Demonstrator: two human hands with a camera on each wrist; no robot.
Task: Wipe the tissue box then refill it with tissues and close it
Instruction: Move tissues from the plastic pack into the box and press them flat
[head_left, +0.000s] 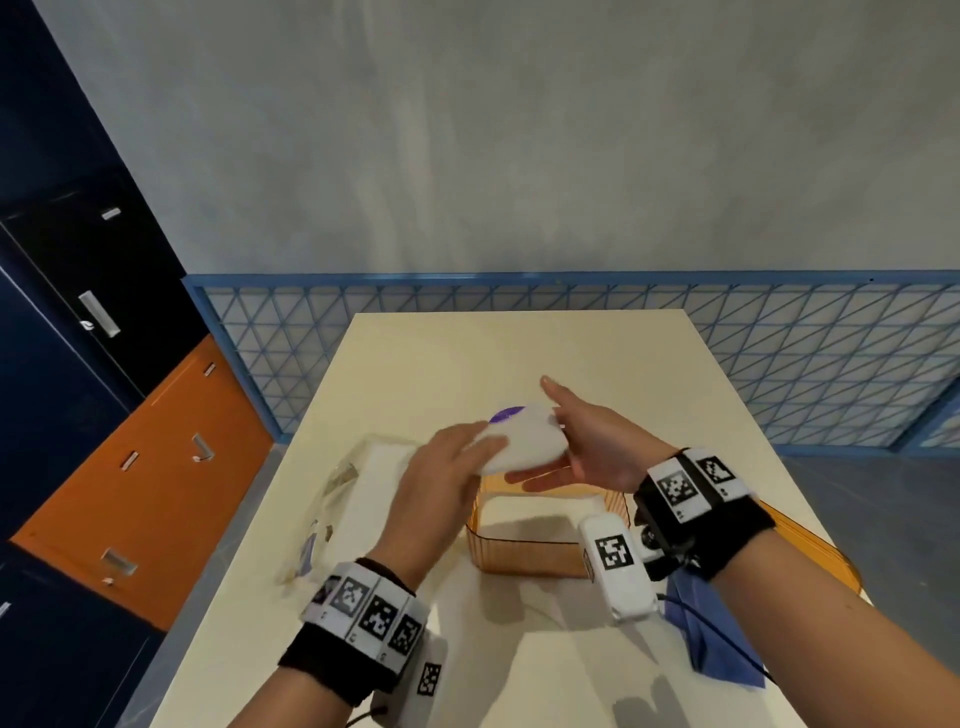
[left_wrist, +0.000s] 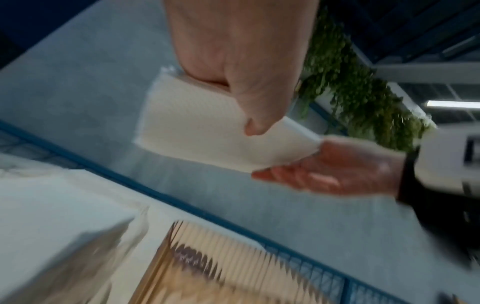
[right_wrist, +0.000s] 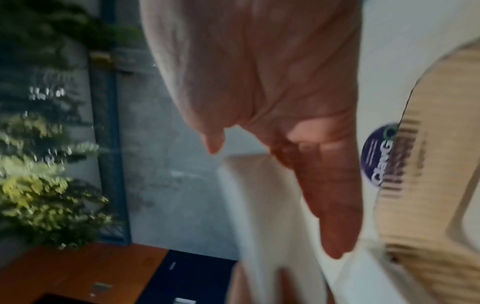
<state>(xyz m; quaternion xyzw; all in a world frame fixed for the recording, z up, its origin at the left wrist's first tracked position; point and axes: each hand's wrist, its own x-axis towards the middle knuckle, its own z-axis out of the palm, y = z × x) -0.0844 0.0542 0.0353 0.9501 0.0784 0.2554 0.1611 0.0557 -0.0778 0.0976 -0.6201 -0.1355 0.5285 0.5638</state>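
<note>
Resting on cream table (head_left: 519, 343): amber ribbed tissue box (head_left: 524, 556), lid off, directly below both hands. Raised above box: white tissue stack (head_left: 519, 447), gripped by left hand (head_left: 441, 473), thumb curled over edge; supported beneath by flat, outstretched right hand (head_left: 587, 447). Lying near right: blue cloth (head_left: 717, 639).

Count on the counter (head_left: 519, 353): one stack of tissues (head_left: 519, 447); one amber tissue box (head_left: 524, 556) below the fingers; one clear wrapper (head_left: 353, 478); one blue cloth (head_left: 711, 639); two hands, left hand (head_left: 441, 478), right hand (head_left: 587, 447).
</note>
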